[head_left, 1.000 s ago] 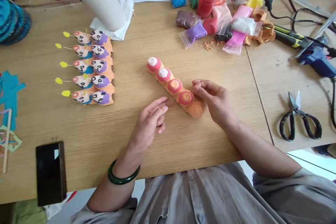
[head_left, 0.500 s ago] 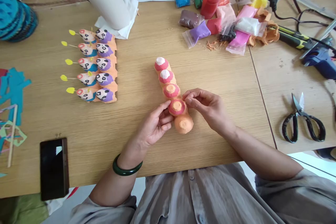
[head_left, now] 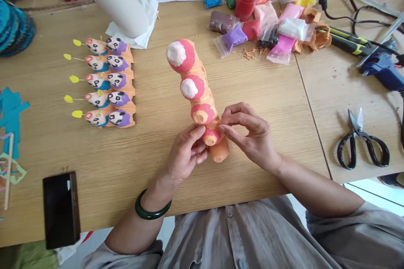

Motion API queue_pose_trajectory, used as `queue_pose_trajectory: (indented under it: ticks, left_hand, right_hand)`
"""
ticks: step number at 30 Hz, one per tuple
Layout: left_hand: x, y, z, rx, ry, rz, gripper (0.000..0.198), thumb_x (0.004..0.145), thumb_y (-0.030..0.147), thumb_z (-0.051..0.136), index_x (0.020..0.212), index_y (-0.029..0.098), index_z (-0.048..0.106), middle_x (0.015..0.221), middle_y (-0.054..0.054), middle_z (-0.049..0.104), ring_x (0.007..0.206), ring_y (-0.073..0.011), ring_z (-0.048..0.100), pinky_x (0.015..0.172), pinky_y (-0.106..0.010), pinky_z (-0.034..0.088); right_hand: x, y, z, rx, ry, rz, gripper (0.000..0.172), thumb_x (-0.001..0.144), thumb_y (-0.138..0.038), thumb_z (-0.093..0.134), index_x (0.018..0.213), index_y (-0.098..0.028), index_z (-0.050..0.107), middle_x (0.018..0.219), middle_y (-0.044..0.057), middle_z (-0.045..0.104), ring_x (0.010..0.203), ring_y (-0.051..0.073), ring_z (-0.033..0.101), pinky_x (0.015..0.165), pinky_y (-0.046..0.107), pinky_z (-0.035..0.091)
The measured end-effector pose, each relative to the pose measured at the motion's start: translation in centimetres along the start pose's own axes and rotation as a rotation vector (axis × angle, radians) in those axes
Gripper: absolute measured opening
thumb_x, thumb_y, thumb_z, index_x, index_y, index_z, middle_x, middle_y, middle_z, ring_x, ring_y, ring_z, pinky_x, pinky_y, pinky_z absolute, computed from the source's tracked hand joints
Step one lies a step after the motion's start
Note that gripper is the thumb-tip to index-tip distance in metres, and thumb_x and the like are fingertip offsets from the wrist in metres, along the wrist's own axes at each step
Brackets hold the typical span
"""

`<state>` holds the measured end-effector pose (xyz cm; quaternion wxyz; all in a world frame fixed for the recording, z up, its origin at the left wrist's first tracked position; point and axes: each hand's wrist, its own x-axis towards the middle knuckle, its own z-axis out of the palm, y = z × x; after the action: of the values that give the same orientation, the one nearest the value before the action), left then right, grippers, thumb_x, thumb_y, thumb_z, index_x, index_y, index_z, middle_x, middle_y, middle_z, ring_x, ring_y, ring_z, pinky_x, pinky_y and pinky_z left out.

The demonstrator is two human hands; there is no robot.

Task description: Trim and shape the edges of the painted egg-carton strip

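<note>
Head view: a person works with two bare hands over a wooden table (head_left: 154, 143).
Egg-carton strip: the strip (head_left: 202, 92) is in front of the person, between the hands, and its far end seems raised toward the camera.
Five bumps: two have pink with white tops, two have pink around an orange top, and the nearest is plain orange.
Left hand: the thumb and fingers of the left hand (head_left: 187, 151) are gripping the strip's left edge, beside the fourth bump.
Right hand: the thumb and forefinger of the right hand (head_left: 248, 128) are closed together at the right edge, seemingly pinching it; the exact contact is hidden.
Weight: probably very light, so little force is needed.
Stiffness: likely rather stiff along its length, but thin edges may bend or tear.
Pink and white coating: it looks like soft clay, and pressing could leave a mark.
Best hold: the bare orange edges, at the dips between bumps.
</note>
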<state>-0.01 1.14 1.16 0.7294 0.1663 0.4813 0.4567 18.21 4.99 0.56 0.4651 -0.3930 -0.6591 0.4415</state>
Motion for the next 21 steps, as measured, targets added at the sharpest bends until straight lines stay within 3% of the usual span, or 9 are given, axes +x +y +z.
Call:
queue_pose_trajectory:
  ticks: [8, 17, 21]
  left_hand:
    - [-0.5, -0.3, 0.3, 0.061, 0.002, 0.006, 0.039, 0.079, 0.050, 0.085, 0.082, 0.019, 0.062, 0.058, 0.010, 0.039, 0.043, -0.0022, 0.019, 0.034, -0.013, 0.027]
    - [-0.6, 0.0, 0.2, 0.084, 0.011, 0.015, 0.036, 0.084, 0.047, 0.081, 0.079, 0.019, 0.058, 0.056, 0.010, 0.037, 0.042, -0.0023, 0.020, 0.035, -0.013, 0.027]
    - [-0.6, 0.0, 0.2, 0.077, 0.011, 0.011, 0.035, 0.084, 0.045, 0.081, 0.078, 0.019, 0.057, 0.055, 0.011, 0.034, 0.042, -0.0022, 0.020, 0.036, -0.012, 0.026]
  right_hand:
    - [0.0, 0.3, 0.0, -0.245, -0.012, -0.221, 0.007, 0.098, -0.024, 0.075, 0.100, -0.027, 0.081, 0.090, 0.003, 0.069, 0.085, 0.018, 0.063, 0.077, 0.037, 0.055]
    - [1.0, 0.7, -1.1, -0.372, -0.135, -0.477, 0.022, 0.099, -0.017, 0.071, 0.117, -0.028, 0.077, 0.097, 0.005, 0.073, 0.084, 0.020, 0.063, 0.072, 0.037, 0.056]
    - [1.0, 1.2, -1.2, -0.379, -0.185, -0.521, 0.031, 0.101, -0.015, 0.065, 0.128, -0.028, 0.074, 0.101, 0.007, 0.073, 0.087, 0.020, 0.066, 0.073, 0.036, 0.059]
